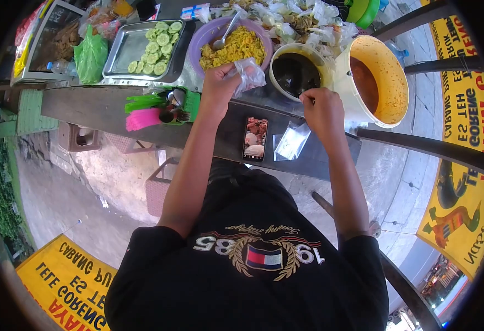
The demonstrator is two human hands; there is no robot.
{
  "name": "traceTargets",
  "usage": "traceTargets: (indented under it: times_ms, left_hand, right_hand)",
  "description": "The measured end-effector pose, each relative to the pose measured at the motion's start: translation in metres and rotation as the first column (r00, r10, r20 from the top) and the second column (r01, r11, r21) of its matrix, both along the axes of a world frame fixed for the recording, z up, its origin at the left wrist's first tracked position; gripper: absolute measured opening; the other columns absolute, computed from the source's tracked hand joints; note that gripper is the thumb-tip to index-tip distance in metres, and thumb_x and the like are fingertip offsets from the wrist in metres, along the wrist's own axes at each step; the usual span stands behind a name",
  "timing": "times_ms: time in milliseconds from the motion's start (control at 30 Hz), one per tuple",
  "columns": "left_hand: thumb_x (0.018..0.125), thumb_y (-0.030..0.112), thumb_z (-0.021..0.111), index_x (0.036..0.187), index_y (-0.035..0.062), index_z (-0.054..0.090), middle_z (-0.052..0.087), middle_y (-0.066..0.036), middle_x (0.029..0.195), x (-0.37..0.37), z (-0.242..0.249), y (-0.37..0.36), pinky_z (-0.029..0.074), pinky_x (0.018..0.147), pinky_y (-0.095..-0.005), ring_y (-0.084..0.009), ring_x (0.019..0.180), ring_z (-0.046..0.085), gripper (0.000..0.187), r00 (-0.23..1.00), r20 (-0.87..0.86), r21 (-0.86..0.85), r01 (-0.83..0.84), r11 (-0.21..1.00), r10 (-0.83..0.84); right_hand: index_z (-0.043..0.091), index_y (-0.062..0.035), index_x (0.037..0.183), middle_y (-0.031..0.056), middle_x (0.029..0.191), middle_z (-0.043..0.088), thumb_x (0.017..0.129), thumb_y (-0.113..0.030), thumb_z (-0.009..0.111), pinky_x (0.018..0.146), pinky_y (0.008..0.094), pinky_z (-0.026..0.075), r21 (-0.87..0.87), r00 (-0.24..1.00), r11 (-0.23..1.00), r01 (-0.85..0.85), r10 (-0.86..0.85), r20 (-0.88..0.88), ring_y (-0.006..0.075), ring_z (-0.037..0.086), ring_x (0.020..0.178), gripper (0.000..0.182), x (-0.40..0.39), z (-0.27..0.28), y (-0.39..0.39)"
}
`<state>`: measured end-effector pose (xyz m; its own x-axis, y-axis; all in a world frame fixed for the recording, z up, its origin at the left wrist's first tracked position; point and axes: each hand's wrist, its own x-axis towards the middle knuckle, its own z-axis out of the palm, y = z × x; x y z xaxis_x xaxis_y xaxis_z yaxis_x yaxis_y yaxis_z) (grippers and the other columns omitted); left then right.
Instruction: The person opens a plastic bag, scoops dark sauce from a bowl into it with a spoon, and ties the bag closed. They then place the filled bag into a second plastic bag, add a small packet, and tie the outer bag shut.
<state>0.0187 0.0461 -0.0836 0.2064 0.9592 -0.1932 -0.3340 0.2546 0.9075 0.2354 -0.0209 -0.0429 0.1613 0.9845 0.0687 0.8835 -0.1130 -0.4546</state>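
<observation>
My left hand [220,87] is closed on a small clear plastic bag [248,75], held in front of a purple bowl [194,52] of yellow food with a metal spoon [227,32] resting in it. At the near rim of a pale tub of dark sauce [295,70], my right hand [323,108] is pinched shut. What its fingertips grip is hidden. Between my forearms lie a phone [255,138] with a lit screen and a stack of flat clear plastic bags [292,142].
A white bucket [346,83] of reddish-brown sauce stands right of the tub. Left are a metal tray [129,47] of cucumber slices, a green bag [91,55] and a green cutlery holder [191,106]. Filled plastic packets [302,25] are heaped behind. Dark posts [424,148] flank the right side.
</observation>
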Motion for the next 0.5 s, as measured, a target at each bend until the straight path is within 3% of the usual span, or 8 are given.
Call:
traceTargets:
  times_ms: [67, 200, 267, 367, 500]
  left_hand:
    - [0.084, 0.01, 0.073, 0.106, -0.0065, 0.068, 0.071, -0.009, 0.093, -0.002, -0.002, -0.001, 0.056, 0.07, -0.0265, -0.0132, 0.079, 0.067, 0.027, 1.0, 0.001, 0.009, -0.002, 1.0, 0.002]
    - [0.085, 0.011, 0.073, 0.106, -0.0059, 0.069, 0.071, -0.009, 0.093, -0.004, -0.002, -0.003, 0.056, 0.069, -0.0264, -0.0127, 0.078, 0.067, 0.027, 1.0, -0.015, 0.012, 0.002, 1.0, -0.002]
    - [0.085, 0.012, 0.073, 0.106, -0.0056, 0.069, 0.071, -0.008, 0.093, -0.006, -0.001, -0.005, 0.055, 0.069, -0.0262, -0.0126, 0.078, 0.067, 0.028, 1.0, -0.02, 0.013, 0.0, 1.0, 0.0]
    - [0.085, 0.013, 0.074, 0.107, -0.0051, 0.068, 0.071, -0.008, 0.093, -0.011, -0.002, -0.008, 0.055, 0.068, -0.0259, -0.0123, 0.078, 0.067, 0.029, 1.0, -0.029, 0.004, -0.007, 1.0, 0.007]
    - [0.085, 0.014, 0.074, 0.108, -0.0041, 0.069, 0.071, -0.008, 0.093, -0.019, -0.006, -0.011, 0.055, 0.068, -0.0257, -0.0122, 0.078, 0.067, 0.03, 0.999, -0.03, -0.009, -0.019, 1.0, 0.019]
  right_hand:
    - [0.074, -0.0049, 0.081, 0.019, 0.08, 0.068, 0.08, -0.012, 0.068, 0.069, 0.0432, 0.052, 0.072, 0.984, 0.997, -0.027, 0.039, -0.175, 0.038, 0.065, 0.074, 0.009, 0.005, -0.014, 0.014]
    - [0.073, -0.0032, 0.081, 0.0197, 0.081, 0.068, 0.08, -0.01, 0.068, 0.07, 0.0433, 0.052, 0.145, 0.969, 0.989, 0.026, 0.01, -0.246, 0.0379, 0.065, 0.074, 0.009, 0.003, -0.03, 0.041]
    - [0.073, -0.003, 0.081, 0.0193, 0.081, 0.068, 0.08, -0.01, 0.068, 0.07, 0.0444, 0.051, 0.245, 0.979, 0.969, 0.019, 0.032, -0.202, 0.0377, 0.065, 0.075, 0.008, 0.003, -0.038, 0.051]
    - [0.071, -0.0007, 0.08, 0.0188, 0.082, 0.067, 0.081, -0.007, 0.066, 0.07, 0.0455, 0.051, 0.325, 0.996, 0.941, -0.088, 0.078, 0.046, 0.0373, 0.065, 0.077, 0.008, 0.015, -0.045, 0.061]
    - [0.067, 0.0011, 0.077, 0.0207, 0.082, 0.064, 0.081, -0.004, 0.06, 0.069, 0.046, 0.052, 0.162, 0.939, 0.972, -0.168, 0.108, 0.326, 0.0369, 0.065, 0.078, 0.01, 0.023, -0.031, 0.044]
